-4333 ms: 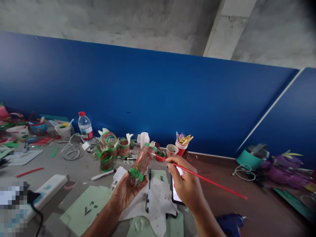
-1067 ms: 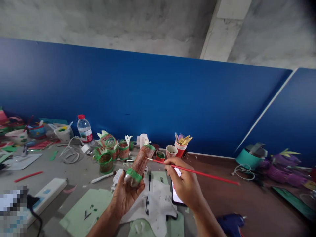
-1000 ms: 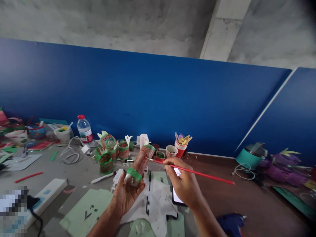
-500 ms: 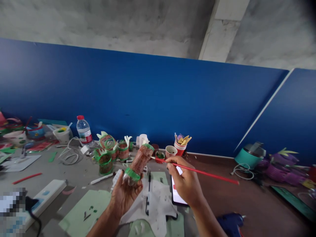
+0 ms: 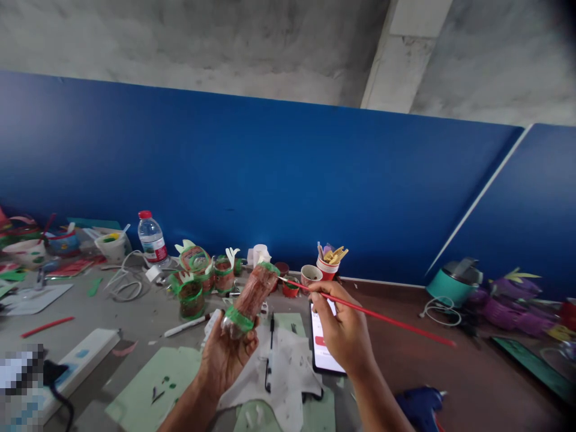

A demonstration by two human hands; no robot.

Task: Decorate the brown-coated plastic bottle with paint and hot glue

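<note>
My left hand (image 5: pixel 229 354) is wrapped round the lower end of a plastic bottle (image 5: pixel 253 294), painted reddish brown with green bands at both ends and a clear base. The bottle leans to the upper right. Between the fingers of my right hand (image 5: pixel 339 324) is a thin red paintbrush (image 5: pixel 382 313), its handle sticking out to the right. Its pale tip is at the bottle's upper green band; whether it touches I cannot tell. Behind my right hand lies a lit phone (image 5: pixel 324 351). A small green-rimmed cup (image 5: pixel 290 288) and a paper cup (image 5: pixel 310 275) stand just beyond the brush.
Several green-and-brown painted containers (image 5: pixel 191 299) stand left of the bottle, near a water bottle (image 5: pixel 152 238). A red cup (image 5: pixel 328 267) holds wooden cutlery. A blue glue gun (image 5: pixel 419 403) lies right, a power strip (image 5: pixel 83 363) left. White cut paper (image 5: pixel 288 375) lies below my hands.
My right hand has shifted slightly right and down, and the brush tip has moved up a little along the bottle's top end. My left hand and the bottle have hardly moved.
</note>
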